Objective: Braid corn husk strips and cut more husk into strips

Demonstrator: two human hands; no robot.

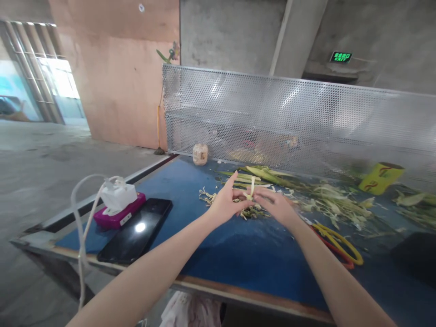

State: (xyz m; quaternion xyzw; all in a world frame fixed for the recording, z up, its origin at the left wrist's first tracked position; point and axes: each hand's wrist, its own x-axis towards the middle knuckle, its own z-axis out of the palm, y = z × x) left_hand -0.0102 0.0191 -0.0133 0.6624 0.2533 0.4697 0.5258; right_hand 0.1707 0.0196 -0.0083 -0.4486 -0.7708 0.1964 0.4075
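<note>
We are pinching a pale strip (pixel 252 187) with our left hand (pixel 225 200); our right hand (pixel 275 207) is hovering beside it, grip unclear; a phone (pixel 134 240) is lying at eight o'clock.

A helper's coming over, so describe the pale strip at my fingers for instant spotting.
Find the blue tabletop, then the left hand and right hand close together over it. Between them is the narrow pale strip. Unlike the plant scraps lying on the tabletop, it points upward.

On the blue table (pixel 235 256) lie a black phone (pixel 136 238), a magenta box (pixel 117 219), plant leaves (pixel 330 200) and a yellow container (pixel 380 178).
</note>
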